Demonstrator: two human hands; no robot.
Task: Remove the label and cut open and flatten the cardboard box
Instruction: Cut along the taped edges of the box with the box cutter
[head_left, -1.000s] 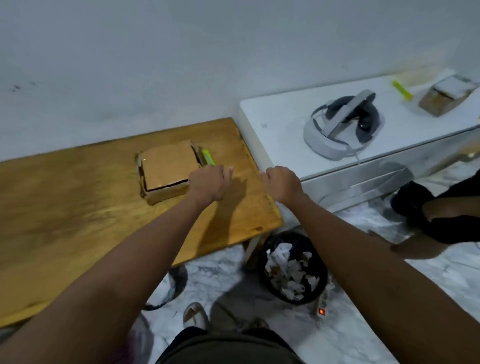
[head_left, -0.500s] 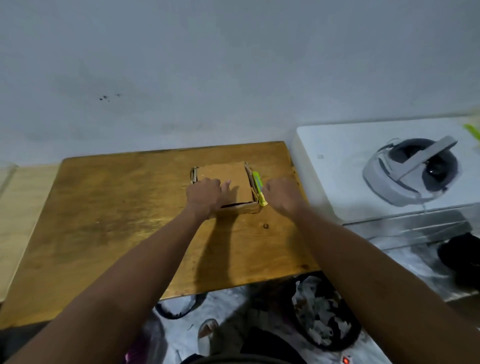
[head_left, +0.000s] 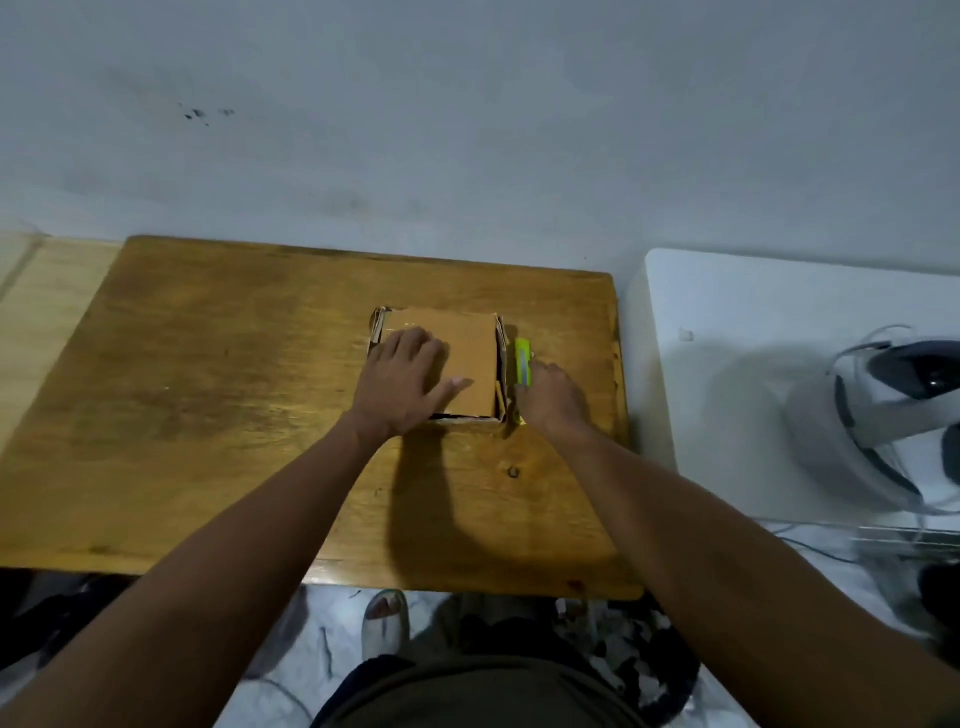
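Now left hand (head_left: 402, 387) fingers spread flat on cardboard box (head_left: 470, 358), right hand (head_left: 550, 400) fingers closing on green cutter (head_left: 522, 358).

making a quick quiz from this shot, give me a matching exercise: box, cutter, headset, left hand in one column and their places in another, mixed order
Things:
1. box
2. cutter
3. headset
4. left hand

Places:
a. on the white table
b. flat on top of the box
c. middle of the wooden table
d. just right of the box, under the right hand

Pairs: 1-c, 2-d, 3-a, 4-b
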